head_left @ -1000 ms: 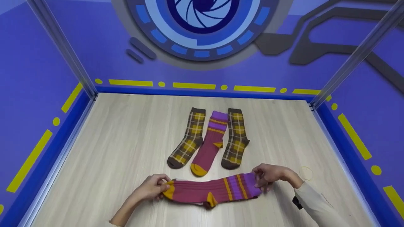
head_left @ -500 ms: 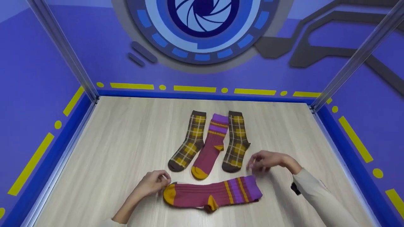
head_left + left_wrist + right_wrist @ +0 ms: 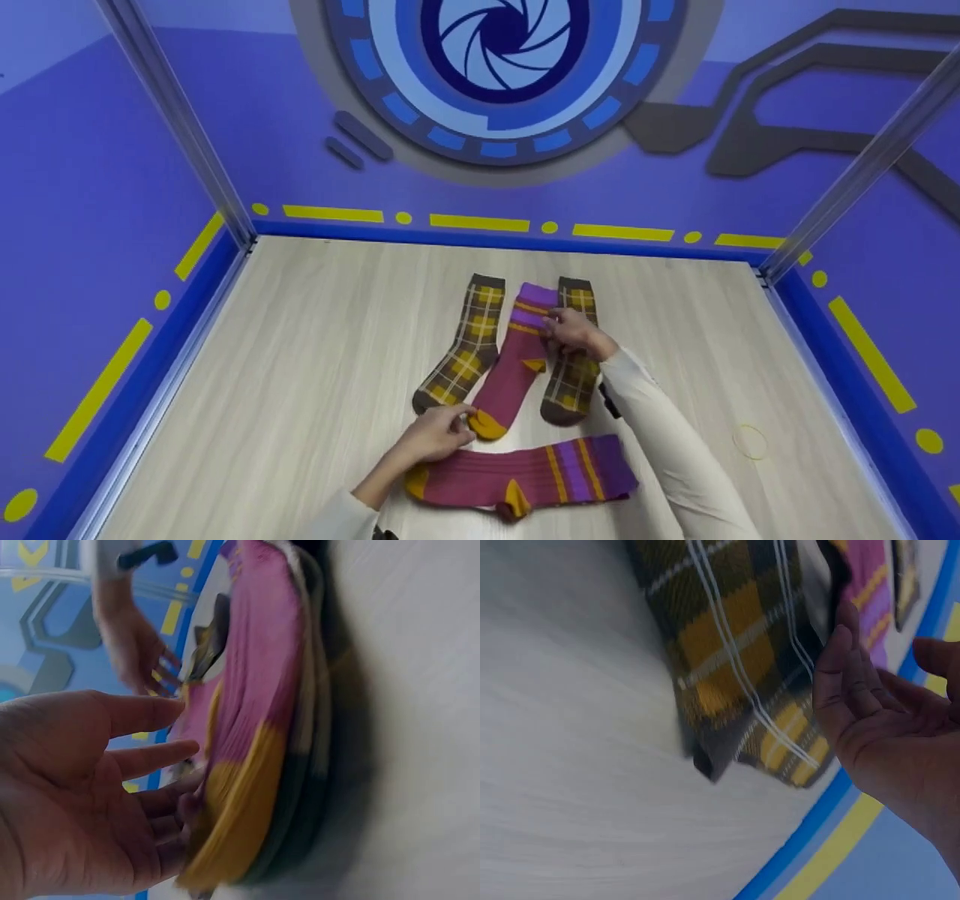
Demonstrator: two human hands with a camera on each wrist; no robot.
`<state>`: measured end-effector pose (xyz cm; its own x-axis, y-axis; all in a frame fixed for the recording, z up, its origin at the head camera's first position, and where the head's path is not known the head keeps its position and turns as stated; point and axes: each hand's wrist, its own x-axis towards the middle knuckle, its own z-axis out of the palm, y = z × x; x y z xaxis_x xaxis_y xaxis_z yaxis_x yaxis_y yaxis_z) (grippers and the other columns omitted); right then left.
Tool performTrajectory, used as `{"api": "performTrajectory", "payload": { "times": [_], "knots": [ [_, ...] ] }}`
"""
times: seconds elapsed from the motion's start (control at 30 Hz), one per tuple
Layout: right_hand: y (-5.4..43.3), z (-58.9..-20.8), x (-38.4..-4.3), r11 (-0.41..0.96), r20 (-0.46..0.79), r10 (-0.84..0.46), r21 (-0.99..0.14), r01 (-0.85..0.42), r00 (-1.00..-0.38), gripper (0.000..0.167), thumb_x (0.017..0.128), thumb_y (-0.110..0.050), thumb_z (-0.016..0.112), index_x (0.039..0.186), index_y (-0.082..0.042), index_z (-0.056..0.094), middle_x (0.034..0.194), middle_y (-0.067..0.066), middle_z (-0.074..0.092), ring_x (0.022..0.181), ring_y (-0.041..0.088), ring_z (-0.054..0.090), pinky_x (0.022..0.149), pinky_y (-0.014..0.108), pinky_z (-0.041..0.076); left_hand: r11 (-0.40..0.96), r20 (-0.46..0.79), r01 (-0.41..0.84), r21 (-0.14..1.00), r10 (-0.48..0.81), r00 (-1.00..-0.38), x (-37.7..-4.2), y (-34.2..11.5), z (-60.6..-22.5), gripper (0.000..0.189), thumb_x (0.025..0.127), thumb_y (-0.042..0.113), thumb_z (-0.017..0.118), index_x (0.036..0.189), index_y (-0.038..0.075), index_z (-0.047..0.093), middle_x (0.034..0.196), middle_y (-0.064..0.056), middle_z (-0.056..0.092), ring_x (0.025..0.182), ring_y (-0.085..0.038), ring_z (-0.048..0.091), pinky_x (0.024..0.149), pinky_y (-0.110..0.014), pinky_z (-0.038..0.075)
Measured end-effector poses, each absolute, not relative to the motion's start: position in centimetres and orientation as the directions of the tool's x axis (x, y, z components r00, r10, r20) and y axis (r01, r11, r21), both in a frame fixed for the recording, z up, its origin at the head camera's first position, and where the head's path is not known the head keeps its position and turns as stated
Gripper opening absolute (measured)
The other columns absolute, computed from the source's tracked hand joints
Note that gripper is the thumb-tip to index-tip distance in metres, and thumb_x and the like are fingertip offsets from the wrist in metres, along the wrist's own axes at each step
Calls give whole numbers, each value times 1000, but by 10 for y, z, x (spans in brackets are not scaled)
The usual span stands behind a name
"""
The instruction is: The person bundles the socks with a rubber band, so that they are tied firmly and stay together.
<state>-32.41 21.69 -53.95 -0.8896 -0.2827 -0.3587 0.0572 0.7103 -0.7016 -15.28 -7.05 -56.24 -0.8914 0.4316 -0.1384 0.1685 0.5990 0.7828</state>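
Observation:
A maroon sock (image 3: 510, 382) with yellow toe and heel and a purple striped cuff lies between two brown-and-yellow plaid socks, the left plaid sock (image 3: 469, 341) and the right plaid sock (image 3: 570, 386). My left hand (image 3: 439, 433) is at the maroon sock's toe, thumb and fingers apart in the left wrist view. Over the right plaid sock, my right hand (image 3: 576, 331) has its fingertips at the maroon sock's cuff edge; the right wrist view shows its fingers loosely bent, gripping nothing. Nearer me, another maroon sock (image 3: 487, 476) lies sideways on top of other sock layers with a dark toe.
A thin yellow ring, like a rubber band (image 3: 750, 425), lies on the wooden table (image 3: 315, 360) at the right. Blue panels (image 3: 420, 180) with yellow marks enclose the back and sides, joined by metal posts (image 3: 199, 150).
Both hands let go of the near sock stack, which now lies flat. They moved away from me and inward, to the toe and cuff of the middle maroon sock.

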Motion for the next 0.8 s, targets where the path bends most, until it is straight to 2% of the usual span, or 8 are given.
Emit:
{"api": "performTrajectory", "payload": {
  "times": [0.1, 0.27, 0.47, 0.63, 0.8],
  "knots": [
    [212, -545, -327, 764, -373, -248, -643, 57, -894, 40, 109, -19, 45, 138, 8, 52, 108, 23, 68, 82, 24, 71, 73, 37, 60, 625, -146, 154, 765, 402, -904, -155, -57, -566, 38, 90, 13, 71, 126, 2, 66, 83, -4, 67, 68, -9, 54, 60, -26, 43],
    [209, -548, -328, 826, -314, -221, -564, -6, -923, 26, 101, -12, 59, 115, 9, 63, 101, 25, 71, 77, 30, 71, 66, 35, 59, 686, -142, 121, 718, 314, -939, -158, -43, -568, 28, 90, 18, 73, 116, 9, 70, 75, 3, 60, 62, -8, 48, 55, -25, 36],
    [205, -541, -325, 879, -349, -227, -475, -37, -909, 34, 95, -18, 72, 112, 10, 65, 100, 23, 72, 73, 26, 69, 66, 35, 60, 749, -98, 87, 656, 199, -975, -159, -46, -568, 9, 87, 21, 75, 93, 15, 71, 74, 0, 64, 63, -17, 54, 54, -35, 40],
    [199, -540, -323, 848, -439, -199, -525, 71, -876, 27, 94, -19, 72, 101, 7, 68, 92, 18, 72, 68, 25, 71, 67, 39, 62, 770, -99, 60, 636, 158, -982, -160, -61, -565, 11, 84, 20, 80, 82, 17, 69, 76, 0, 67, 67, -20, 61, 55, -38, 44],
    [199, -543, -317, 794, -458, -172, -588, 152, -872, 27, 95, -19, 70, 106, 6, 65, 88, 16, 71, 61, 20, 67, 61, 35, 62, 779, -145, 15, 627, 135, -980, -161, -73, -565, 17, 82, 23, 84, 78, 19, 67, 75, 2, 67, 68, -18, 60, 57, -36, 43]
  ]
}}
